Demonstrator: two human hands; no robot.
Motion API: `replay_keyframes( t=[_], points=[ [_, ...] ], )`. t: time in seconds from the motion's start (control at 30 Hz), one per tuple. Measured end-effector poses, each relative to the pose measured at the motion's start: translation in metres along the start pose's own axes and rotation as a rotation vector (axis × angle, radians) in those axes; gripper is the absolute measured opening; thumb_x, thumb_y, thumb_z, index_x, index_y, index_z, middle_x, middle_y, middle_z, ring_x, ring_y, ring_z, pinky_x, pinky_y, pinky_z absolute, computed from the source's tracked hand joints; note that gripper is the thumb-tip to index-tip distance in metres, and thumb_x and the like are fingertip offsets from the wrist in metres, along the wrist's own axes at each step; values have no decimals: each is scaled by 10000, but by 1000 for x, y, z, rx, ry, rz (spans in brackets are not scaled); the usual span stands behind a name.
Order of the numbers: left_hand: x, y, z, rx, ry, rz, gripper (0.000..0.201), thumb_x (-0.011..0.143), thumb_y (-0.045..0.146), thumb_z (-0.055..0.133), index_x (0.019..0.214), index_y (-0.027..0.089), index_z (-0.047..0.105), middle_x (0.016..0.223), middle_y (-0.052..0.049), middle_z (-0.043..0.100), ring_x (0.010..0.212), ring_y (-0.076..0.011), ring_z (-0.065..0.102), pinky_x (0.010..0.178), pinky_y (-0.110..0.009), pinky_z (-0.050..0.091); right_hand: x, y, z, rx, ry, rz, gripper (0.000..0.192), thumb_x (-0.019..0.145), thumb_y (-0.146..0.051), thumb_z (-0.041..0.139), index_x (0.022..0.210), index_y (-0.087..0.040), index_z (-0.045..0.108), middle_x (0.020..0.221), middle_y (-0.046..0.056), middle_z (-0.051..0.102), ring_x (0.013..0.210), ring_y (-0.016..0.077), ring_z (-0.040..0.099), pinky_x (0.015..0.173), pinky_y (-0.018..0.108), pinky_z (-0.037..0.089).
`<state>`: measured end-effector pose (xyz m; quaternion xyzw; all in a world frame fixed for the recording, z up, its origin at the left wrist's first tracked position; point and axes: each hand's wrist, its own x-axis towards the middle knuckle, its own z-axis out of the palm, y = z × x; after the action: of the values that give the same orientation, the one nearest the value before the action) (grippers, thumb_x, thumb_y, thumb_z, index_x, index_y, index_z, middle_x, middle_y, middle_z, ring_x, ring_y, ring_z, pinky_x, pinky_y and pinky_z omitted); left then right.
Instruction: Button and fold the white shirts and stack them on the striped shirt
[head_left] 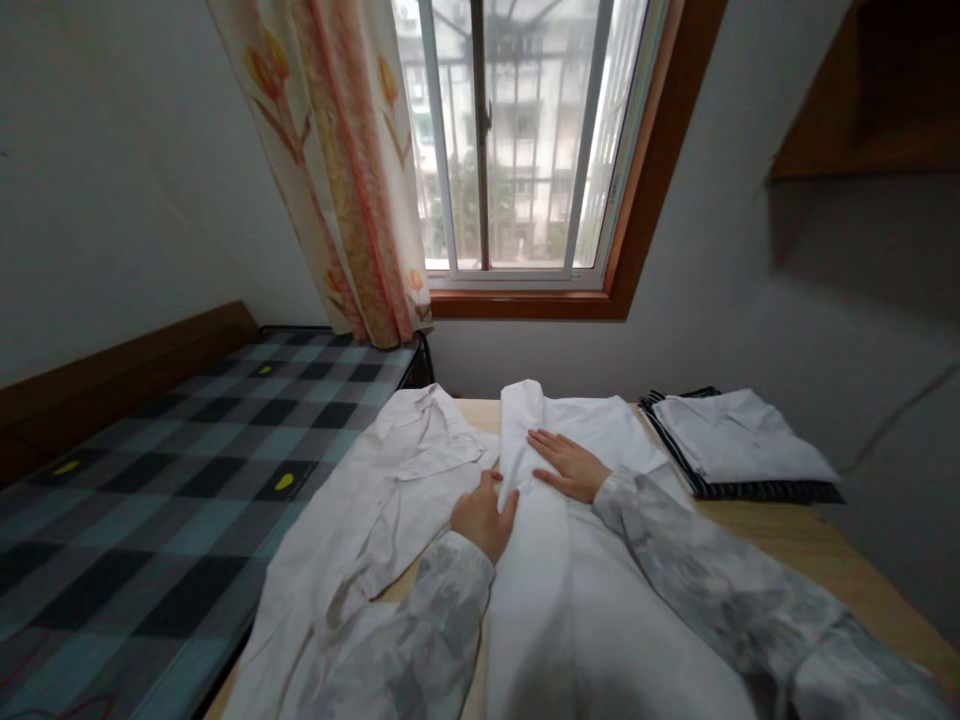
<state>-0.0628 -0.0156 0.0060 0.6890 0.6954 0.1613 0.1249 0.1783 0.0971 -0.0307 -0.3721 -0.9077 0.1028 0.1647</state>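
Clearly a fold is in hand: a white shirt lies spread on the wooden counter, one side already turned in over the middle so that a long folded edge runs away from the person. The right hand lies flat and open, fingers spread, pressing the cloth just beyond that edge, so its grip is wide and holds nothing. The left hand, just beside and nearer the body, has its fingers curled at the fold, thumb up against the edge; whether it pinches cloth or only steadies it I cannot tell. By my judgement this is the smoothing of the first side fold, and the next move would call for keeping the crease pinned flat while the other side is brought across, with the sleeve tucked so that it does not bunch. To the left of the left hand a second white garment lies loose, touching the shirt and hanging partly over the counter's edge toward the bed with its checked cover; it crowds that side and could get caught in the fold. Beyond the right hand, well apart, sits a stack of folded clothes, white on top of a dark striped piece, below the window and floral curtain
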Motion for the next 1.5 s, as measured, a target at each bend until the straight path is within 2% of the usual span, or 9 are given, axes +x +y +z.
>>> replay_keyframes(
  t=[0.17,0.37,0.57,0.77,0.9,1.03,1.17,1.37,1.5],
  points=[
    [3,-1,0,-8,-7,3,381,1077,500,504,1357,244,539,991,-85,795,935,-294,780,808,-354,501,4,15,-4,-62,-79,227,648,1136,-457,270,1742,-228,272,1801,54,244,1669,251,221,1351,494,212],
    [5,-3,-1,-77,4,52,323,1094,402,490,1375,244,498,1025,-61,791,932,-259,770,791,-334,499,-4,4,-25,-102,-34,403,719,1099,-437,384,1719,-84,298,1785,154,265,1666,303,226,1351,489,215],
    [12,-1,1,-132,82,67,266,1112,362,457,1353,265,517,1177,-67,783,1020,-236,762,831,-332,514,-97,-59,-15,-9,61,145,782,1069,-565,508,1736,-219,289,1784,123,284,1649,321,276,1328,564,266],
    [23,1,3,-59,166,135,247,1072,305,510,1287,208,584,1295,-137,705,1137,-272,714,958,-404,554,-168,-78,-5,-37,67,207,727,1090,-570,488,1730,-276,306,1774,120,313,1641,304,303,1321,589,273],
    [14,-7,-1,-32,186,486,420,958,384,707,1315,185,612,1478,-181,594,1396,-326,568,1193,-487,465,-165,-63,-13,-73,33,218,700,1093,-561,477,1716,-272,341,1779,116,301,1645,305,291,1322,597,253],
    [-2,-20,-2,-41,40,764,637,964,577,695,1448,179,574,1559,-177,573,1480,-324,512,1286,-518,385,-148,-55,-23,-78,10,244,654,1086,-504,493,1679,-240,410,1764,137,336,1631,329,315,1311,633,243],
    [-6,-29,2,-26,-10,754,672,1002,588,641,1503,150,551,1618,-183,539,1518,-320,491,1308,-516,364,-140,-87,-24,-40,140,232,546,1053,-434,561,1530,-167,569,1614,204,542,1508,347,486,1283,623,300],
    [-3,-32,5,-67,9,753,602,1010,518,630,1499,172,566,1623,-169,545,1522,-299,499,1306,-507,377,-142,-171,-10,112,215,-140,680,863,-555,825,1411,-209,619,1346,162,692,1233,335,639,1115,533,499],
    [-4,-32,3,-73,-1,753,592,1010,507,627,1508,193,560,1626,-160,545,1523,-297,500,1304,-520,379,-140,-180,-1,46,239,-256,331,958,-360,728,1257,-224,691,1231,118,744,1122,284,674,1077,495,517]
  ],
)
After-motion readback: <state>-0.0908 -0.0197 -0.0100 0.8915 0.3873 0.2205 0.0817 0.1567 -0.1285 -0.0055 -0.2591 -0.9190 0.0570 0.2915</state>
